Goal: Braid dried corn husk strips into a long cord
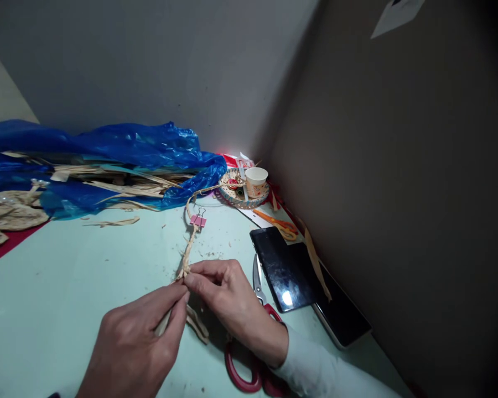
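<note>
— Where are your hands just now?

— Both meet at the near end of the braided straw cord (190,246); your left hand (139,337) is closed, thumb and forefinger pinching a flat loose strip right at the braid's end; your right hand (228,301) is closed too, its fingertips nipping the same end from the other side, so the two hands touch there (a few loose strands hang down below the pinch, toward you).

— And where does the cord run?

— Away from your hands across the pale green tabletop (66,276); partway along the cord a pink binder clip (198,219) is clamped on it; past the clip the cord curves up toward a small round woven tray (232,193) near the wall corner; I cannot tell whether it reaches the tray.

— What sits around the cord?

— Right of the cord's near end lie red-handled scissors (255,331), blades pointing away from you, handles partly under your right wrist; further right of the cord, two dark phones (282,268) overlap, a straw strip draped across them; beyond those, still right of the cord, orange-handled scissors (278,223) rest on white paper; a paper cup (256,181) stands upright on the woven tray; left of the cord's far end, a blue plastic bag (108,149) is heaped over a bundle of dried straw; a stray strip lies left of the binder clip; fine crumbs dot the tabletop on both sides of the cord.
</note>
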`<state>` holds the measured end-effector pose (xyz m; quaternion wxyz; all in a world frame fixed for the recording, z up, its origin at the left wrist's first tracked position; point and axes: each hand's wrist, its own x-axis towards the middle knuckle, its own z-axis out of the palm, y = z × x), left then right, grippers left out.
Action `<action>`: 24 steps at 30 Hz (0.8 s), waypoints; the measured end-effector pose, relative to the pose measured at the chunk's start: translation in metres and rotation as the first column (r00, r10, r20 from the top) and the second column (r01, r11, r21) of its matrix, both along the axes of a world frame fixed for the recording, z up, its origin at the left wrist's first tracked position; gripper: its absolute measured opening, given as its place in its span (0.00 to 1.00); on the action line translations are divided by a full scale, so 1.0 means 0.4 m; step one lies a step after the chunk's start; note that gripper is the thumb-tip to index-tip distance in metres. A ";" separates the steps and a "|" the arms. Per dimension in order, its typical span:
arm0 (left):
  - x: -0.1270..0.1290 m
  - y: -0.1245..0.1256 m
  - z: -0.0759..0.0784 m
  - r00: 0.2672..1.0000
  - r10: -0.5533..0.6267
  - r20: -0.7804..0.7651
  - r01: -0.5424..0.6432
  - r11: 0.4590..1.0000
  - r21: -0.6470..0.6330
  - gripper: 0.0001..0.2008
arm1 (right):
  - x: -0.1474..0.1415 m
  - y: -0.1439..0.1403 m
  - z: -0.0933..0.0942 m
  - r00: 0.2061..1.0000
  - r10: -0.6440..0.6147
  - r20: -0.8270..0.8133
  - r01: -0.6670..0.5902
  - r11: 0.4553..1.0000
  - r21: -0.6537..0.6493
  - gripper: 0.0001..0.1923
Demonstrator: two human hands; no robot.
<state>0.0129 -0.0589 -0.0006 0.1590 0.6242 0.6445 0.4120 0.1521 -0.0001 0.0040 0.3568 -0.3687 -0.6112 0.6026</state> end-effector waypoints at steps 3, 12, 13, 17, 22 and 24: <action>-0.007 -0.005 -0.008 0.987 -0.117 -0.113 0.121 0.992 0.032 0.08 | -0.007 0.002 -0.007 0.996 -0.038 -0.080 0.030 0.994 -0.108 0.10; -0.060 0.065 0.013 0.949 -0.049 0.313 0.142 0.949 -0.283 0.14 | 0.003 -0.005 0.007 0.993 -0.002 -0.121 -0.023 0.979 -0.201 0.16; -0.063 0.074 0.013 0.901 -0.074 0.428 0.241 0.905 -0.350 0.15 | 0.004 -0.005 0.010 0.993 0.010 -0.118 -0.034 0.979 -0.201 0.18; -0.067 0.091 0.013 0.731 -0.108 0.673 0.485 0.776 -0.402 0.13 | 0.009 -0.003 0.018 0.999 0.036 0.019 -0.033 0.990 -0.139 0.21; -0.068 0.089 0.026 0.794 -0.142 0.591 0.456 0.781 -0.425 0.12 | 0.015 -0.001 0.016 0.984 0.032 0.177 -0.031 0.999 -0.011 0.19; -0.068 0.088 0.031 0.805 -0.140 0.577 0.446 0.785 -0.431 0.13 | 0.016 -0.003 0.015 0.978 0.021 0.205 -0.025 1.000 0.015 0.17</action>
